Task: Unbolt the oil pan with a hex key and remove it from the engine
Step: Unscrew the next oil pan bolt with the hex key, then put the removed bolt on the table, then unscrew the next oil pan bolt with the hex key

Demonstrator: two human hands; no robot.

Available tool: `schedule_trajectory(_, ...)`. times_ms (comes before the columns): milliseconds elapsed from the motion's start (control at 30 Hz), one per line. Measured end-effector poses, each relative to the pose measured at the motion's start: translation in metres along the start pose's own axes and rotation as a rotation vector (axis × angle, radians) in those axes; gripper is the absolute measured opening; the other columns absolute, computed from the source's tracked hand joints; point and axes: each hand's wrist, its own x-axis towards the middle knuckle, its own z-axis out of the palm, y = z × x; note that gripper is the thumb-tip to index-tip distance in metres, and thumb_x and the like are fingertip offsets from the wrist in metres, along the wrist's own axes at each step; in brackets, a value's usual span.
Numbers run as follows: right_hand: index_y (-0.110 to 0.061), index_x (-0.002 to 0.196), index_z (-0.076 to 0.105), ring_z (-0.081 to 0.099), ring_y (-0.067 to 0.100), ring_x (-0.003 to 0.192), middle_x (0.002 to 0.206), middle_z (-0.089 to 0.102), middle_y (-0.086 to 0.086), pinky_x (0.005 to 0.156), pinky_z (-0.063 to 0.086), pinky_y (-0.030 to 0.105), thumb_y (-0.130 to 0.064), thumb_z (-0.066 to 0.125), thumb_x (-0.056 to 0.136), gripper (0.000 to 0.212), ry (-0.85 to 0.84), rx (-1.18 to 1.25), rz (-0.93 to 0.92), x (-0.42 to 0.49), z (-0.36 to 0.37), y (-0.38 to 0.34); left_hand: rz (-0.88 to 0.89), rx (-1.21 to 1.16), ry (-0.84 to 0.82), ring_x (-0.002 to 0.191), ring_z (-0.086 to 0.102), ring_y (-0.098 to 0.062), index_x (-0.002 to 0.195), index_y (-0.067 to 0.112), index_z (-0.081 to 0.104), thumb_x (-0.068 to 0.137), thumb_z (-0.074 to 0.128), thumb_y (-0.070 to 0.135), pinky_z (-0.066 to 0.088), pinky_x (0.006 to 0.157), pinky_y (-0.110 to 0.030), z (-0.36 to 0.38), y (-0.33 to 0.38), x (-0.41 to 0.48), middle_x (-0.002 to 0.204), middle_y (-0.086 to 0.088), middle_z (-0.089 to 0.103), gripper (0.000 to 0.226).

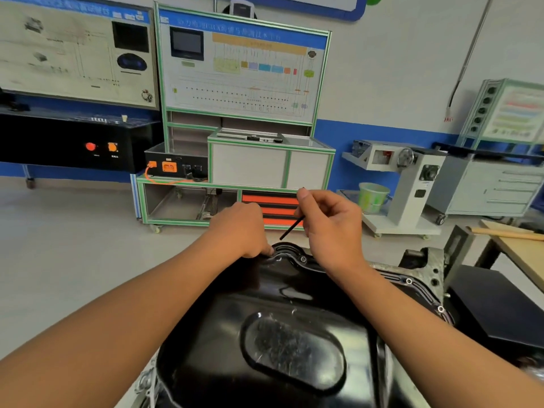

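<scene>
Fingers [307, 201] of right hand [332, 228] pinch hex key [291, 228]; left hand [241, 228] grip at oil pan [235, 313] rim hidden.

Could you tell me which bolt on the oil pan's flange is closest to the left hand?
The dark bolt at the black oil pan's far edge, beside the left hand; the two silvery bolts sit along its right flange.

Just left of the gripped hex key [291, 228], the left hand [244, 228] crowds the oil pan [265, 290] rim. Beyond the grip lies open floor [88, 225].
</scene>
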Motion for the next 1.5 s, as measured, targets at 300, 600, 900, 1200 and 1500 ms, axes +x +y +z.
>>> schedule_trajectory(300, -0.015, 0.07, 0.07, 0.052, 0.007, 0.053, 0.059, 0.063, -0.001, 0.056, 0.044, 0.019, -0.013, 0.067, 0.096, 0.026, 0.004, -0.01, -0.021, 0.003, -0.002, 0.006, -0.064, 0.052, 0.083, 0.106, 0.06, -0.032, 0.111, 0.013, 0.057, 0.082, 0.067, 0.01, 0.041, 0.071, -0.035, 0.001, 0.034, -0.004, 0.08, -0.002, 0.04, 0.03)
schedule_trajectory(600, -0.007, 0.069, 0.065, 0.049, 0.009, 0.044, 0.055, 0.062, 0.001, 0.049, 0.041, 0.023, -0.013, 0.063, 0.098, 0.03, 0.089, 0.119, 0.027, 0.001, -0.024, -0.017, 0.102, -0.479, 0.081, 0.078, 0.068, -0.018, 0.088, 0.014, 0.078, 0.082, 0.079, 0.014, 0.054, 0.073, -0.03, -0.019, 0.031, -0.01, 0.081, -0.005, 0.073, 0.007)
schedule_trajectory(900, -0.012, 0.072, 0.057, 0.041, 0.007, 0.042, 0.048, 0.049, -0.004, 0.044, 0.037, 0.017, -0.013, 0.052, 0.103, 0.032, 0.193, -0.106, -0.195, -0.031, -0.208, -0.118, 0.552, -1.349, -0.262, 0.047, 0.058, -0.012, 0.073, 0.014, 0.077, 0.079, 0.068, 0.046, 0.05, 0.045, -0.021, -0.047, 0.223, -0.076, 0.056, -0.004, 0.065, 0.033)
schedule_trajectory(1200, 0.0, 0.082, 0.076, 0.046, 0.011, 0.055, 0.07, 0.066, 0.022, 0.052, 0.04, 0.037, -0.034, 0.067, 0.095, 0.038, 0.488, -0.977, 0.205, -0.18, -0.444, -0.189, 0.674, -1.368, -0.807, 0.048, 0.054, -0.011, 0.077, 0.011, 0.074, 0.102, 0.054, 0.028, 0.047, 0.045, -0.022, 0.057, 0.477, -0.197, 0.057, -0.003, 0.061, 0.036)
schedule_trajectory(1500, -0.011, 0.072, 0.073, 0.032, 0.013, 0.045, 0.055, 0.044, 0.001, 0.045, 0.029, 0.023, -0.044, 0.065, 0.094, 0.04, 0.921, -0.988, 0.542, -0.306, -0.55, -0.212, 1.142, -0.615, -0.767, 0.074, 0.061, -0.016, 0.108, 0.012, 0.068, 0.1, 0.049, 0.012, 0.052, 0.071, -0.03, 0.157, 0.586, -0.282, 0.093, -0.005, 0.072, 0.02)
